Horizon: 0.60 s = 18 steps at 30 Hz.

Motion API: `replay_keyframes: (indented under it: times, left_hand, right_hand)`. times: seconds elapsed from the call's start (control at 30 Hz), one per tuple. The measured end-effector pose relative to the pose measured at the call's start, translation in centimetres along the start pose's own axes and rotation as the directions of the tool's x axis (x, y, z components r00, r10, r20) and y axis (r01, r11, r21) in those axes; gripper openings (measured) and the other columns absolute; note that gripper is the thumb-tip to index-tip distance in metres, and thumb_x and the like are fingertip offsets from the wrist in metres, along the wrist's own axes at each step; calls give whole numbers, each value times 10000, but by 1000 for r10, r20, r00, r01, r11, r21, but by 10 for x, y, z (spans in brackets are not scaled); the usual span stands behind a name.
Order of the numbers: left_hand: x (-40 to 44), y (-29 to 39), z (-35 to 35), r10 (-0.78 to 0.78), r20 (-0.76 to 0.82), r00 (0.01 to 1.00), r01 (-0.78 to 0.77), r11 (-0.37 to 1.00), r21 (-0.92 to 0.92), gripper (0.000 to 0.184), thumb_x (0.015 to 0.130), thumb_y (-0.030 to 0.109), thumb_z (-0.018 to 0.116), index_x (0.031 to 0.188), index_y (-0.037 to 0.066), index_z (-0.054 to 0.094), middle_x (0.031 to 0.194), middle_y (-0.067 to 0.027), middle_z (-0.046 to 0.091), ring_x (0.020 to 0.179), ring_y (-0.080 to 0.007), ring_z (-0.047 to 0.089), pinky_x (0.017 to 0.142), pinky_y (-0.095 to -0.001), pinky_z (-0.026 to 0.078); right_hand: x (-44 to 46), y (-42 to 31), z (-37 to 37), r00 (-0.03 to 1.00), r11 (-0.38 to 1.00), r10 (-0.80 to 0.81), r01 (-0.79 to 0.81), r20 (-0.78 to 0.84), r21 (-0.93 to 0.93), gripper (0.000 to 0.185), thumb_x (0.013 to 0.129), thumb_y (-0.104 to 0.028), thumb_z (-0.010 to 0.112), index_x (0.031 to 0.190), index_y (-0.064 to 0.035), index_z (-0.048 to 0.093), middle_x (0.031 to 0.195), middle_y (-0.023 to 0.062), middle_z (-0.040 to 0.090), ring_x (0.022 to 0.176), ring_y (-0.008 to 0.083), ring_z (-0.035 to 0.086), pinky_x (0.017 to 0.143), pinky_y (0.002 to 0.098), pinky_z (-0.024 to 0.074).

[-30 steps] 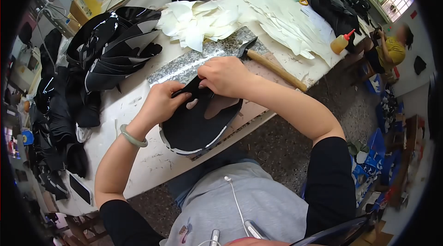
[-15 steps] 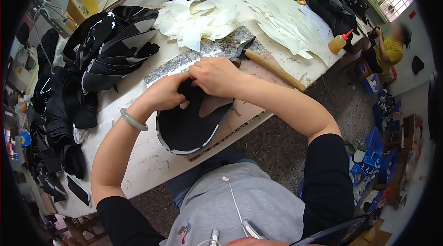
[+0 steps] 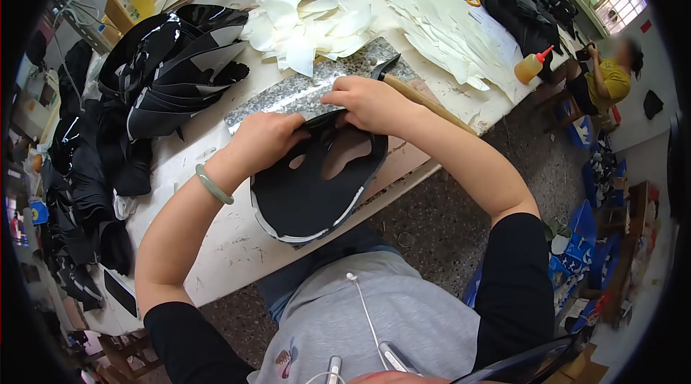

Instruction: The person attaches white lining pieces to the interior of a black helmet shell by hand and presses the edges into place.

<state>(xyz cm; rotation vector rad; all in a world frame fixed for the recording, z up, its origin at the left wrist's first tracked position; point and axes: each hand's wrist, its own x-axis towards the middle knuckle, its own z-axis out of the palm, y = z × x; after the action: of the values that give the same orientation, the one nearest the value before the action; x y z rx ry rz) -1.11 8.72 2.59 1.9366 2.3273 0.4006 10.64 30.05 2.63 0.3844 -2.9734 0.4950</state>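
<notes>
- Far left: folded black material (image 3: 79, 168) lines the bench's left side; a phone (image 3: 119, 292) lies near the lower-left edge.
- Left of centre: a strip of white bench (image 3: 227, 254) extends between phone and black piece.
- Centre: left hand (image 3: 263, 141), fingers clamped on the upper-left rim of the black piece (image 3: 302, 200); the piece's lower rim lies near the bench's front edge.
- Right of centre: right hand (image 3: 371, 105), fingers clamped on the upper-right rim; hammer handle (image 3: 430, 105) just beside the wrist.
- Right: speckled floor (image 3: 439, 226) beyond the front edge; bottle (image 3: 531, 67) near the bench corner.
</notes>
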Motion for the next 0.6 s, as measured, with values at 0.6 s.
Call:
replay_keyframes:
  times: [0.6]
  left_hand:
    - [33, -17, -16, 58, 137, 989, -51, 997, -55, 216, 957, 250, 511, 905, 51, 575, 719, -199, 604, 684, -408, 575, 615, -475, 448]
  right_hand:
    - [30, -4, 2, 979, 995, 99, -98, 177, -17, 337, 793, -300, 715, 912, -6, 602, 850, 203, 657, 874, 381, 637, 762, 458, 495]
